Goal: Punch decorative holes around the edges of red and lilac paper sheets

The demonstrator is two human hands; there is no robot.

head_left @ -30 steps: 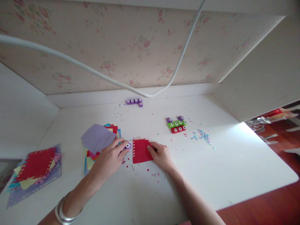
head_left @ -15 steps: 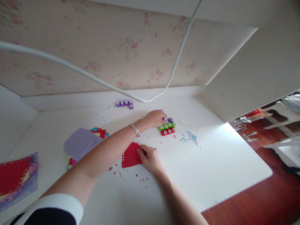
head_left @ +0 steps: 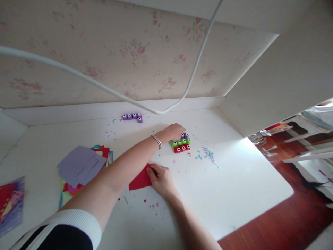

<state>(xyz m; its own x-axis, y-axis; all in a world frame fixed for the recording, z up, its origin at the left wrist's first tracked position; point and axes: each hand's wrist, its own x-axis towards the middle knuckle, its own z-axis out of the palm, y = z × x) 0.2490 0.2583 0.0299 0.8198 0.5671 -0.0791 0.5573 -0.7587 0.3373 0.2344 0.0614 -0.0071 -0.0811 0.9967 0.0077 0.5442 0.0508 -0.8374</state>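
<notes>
My left hand [head_left: 174,132], a silver bangle on its wrist, reaches across to a group of small paper punches. Its curled fingers are at a purple paper punch [head_left: 182,135], which stands close beside another purple one; the grip is partly hidden. In front of these are a row of green punches [head_left: 179,142] and a row of red punches [head_left: 182,149]. Nearer to me, my right hand [head_left: 161,177] pinches the edge of a red paper sheet [head_left: 140,179] lying on the table. My left forearm covers part of the sheet.
Purple punches [head_left: 132,116] stand by the back wall. Stacked coloured paper [head_left: 82,165] lies left, with punched sheets [head_left: 13,205] farther left. Blue and pink paper bits [head_left: 208,155] are scattered at right. A white cable [head_left: 114,93] hangs across the view.
The two purple punches at my left hand now stand closer together. My right hand still holds the red paper. The view has shifted slightly.
</notes>
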